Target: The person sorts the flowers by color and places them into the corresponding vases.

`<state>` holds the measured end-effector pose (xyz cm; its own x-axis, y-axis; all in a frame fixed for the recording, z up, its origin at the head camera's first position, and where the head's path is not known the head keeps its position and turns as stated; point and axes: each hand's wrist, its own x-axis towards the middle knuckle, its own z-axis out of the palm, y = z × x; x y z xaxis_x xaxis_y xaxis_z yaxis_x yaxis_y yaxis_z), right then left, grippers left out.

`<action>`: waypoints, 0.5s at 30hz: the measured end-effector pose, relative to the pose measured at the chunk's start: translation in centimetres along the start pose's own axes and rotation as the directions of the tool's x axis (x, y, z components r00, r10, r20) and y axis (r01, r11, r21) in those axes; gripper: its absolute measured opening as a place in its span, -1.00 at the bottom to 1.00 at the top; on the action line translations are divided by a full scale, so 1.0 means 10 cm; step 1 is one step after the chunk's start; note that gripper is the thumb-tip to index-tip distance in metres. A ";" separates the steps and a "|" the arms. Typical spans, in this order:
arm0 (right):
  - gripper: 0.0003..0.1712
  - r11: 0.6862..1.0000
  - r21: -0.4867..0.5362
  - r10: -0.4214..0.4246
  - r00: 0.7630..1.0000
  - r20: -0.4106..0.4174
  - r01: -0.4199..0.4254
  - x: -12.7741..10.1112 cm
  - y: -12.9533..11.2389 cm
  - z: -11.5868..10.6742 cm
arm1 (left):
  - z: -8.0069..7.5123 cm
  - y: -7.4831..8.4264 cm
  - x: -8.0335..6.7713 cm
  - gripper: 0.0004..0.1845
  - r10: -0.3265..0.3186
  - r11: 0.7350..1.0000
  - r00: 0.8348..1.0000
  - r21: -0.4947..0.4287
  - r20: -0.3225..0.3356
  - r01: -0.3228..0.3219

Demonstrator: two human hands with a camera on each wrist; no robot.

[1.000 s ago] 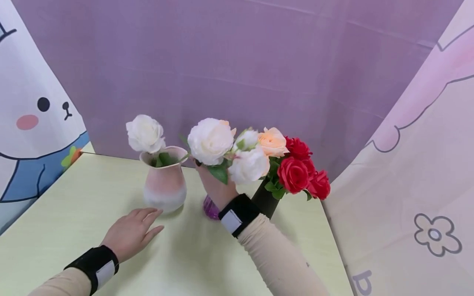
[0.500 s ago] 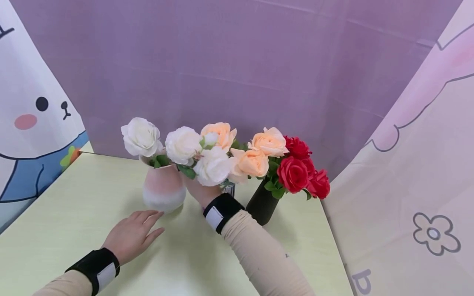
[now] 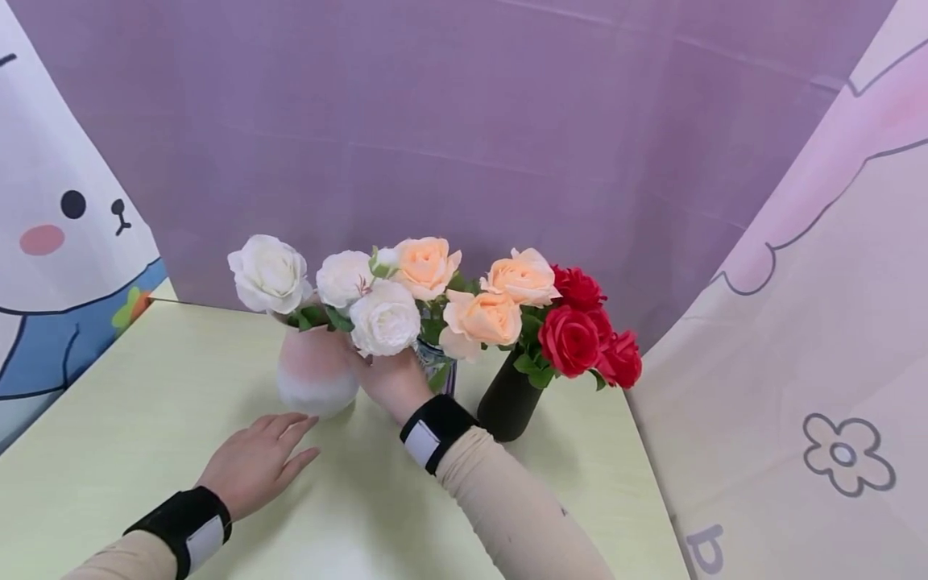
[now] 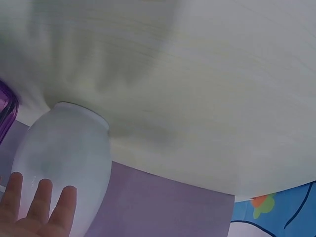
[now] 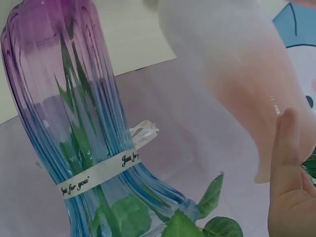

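Flower stem: a spray of white fabric roses with green leaves point(image 3: 370, 310), held low on its stem by the right hand point(image 3: 391, 379) at the mouth of the pink-and-white ceramic vase point(image 3: 315, 374). I judge it very light, the blooms soft and easily crushed, the stem stiffer; the bare stem under the leaves is the place to hold it.
Right hand: closed about the spray's stem just beside the vase rim; in the right wrist view one finger point(image 5: 286, 148) lies along the vase's lip.
Pink vase: a glossy, rounded jug shape, blush above fading to white below point(image 5: 237, 64). Probably heavy for its size, slippery and breakable; best gripped round the belly. One single white rose point(image 3: 267, 272) already stands in it.
Left hand: flat on the pale yellow-green wood-grain table point(image 3: 145, 403), fingers straight and relaxed, holding nothing, the left hand point(image 3: 254, 463) just short of the vase foot; its fingertips point(image 4: 42, 200) show in the left wrist view.
Glass vase: a ribbed clear vase tinted purple to blue point(image 5: 74, 123), with a paper band round its neck, holding peach roses point(image 3: 482, 314); fragile and smooth.
Black vase: a matt dark tapered vase point(image 3: 510, 399) with red roses point(image 3: 580, 334), farther right.
Backdrop: soft purple cloth point(image 3: 464, 121), with cartoon-printed sheets at the sides.
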<state>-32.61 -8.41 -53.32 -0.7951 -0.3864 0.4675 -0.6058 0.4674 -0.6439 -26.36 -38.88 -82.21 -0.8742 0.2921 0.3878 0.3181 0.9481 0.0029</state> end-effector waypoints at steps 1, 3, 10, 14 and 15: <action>-0.55 1.000 0.017 -0.016 1.000 0.012 0.016 -0.02 0.06 0.04 | -0.02 0.00 0.01 -0.17 0.001 1.000 1.000 -0.003 0.002 -0.001; -0.62 0.999 0.033 -0.043 0.999 0.030 0.042 -0.07 0.15 0.11 | -0.07 0.01 0.05 -0.17 0.004 1.000 1.000 -0.006 0.006 -0.004; -0.51 0.965 -0.123 -0.230 0.973 0.017 0.230 -0.36 0.16 0.09 | -0.40 0.19 0.21 -0.16 0.038 0.999 0.999 -0.038 -0.021 -0.039; -0.49 0.956 -0.172 -0.228 0.971 0.072 0.237 -0.66 0.12 0.00 | -0.74 0.25 0.23 -0.14 0.034 0.999 0.998 -0.014 -0.046 -0.035; -0.48 0.956 -0.177 -0.224 0.971 0.082 0.235 -0.74 0.15 0.00 | -0.81 0.24 0.21 -0.13 0.031 1.000 0.998 0.001 -0.057 -0.031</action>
<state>-27.59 -4.81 -57.73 -0.6341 -0.5454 0.5482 -0.7713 0.4965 -0.3982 -24.46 -37.01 -73.88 -0.8418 0.3137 0.4393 0.3446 0.9387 -0.0100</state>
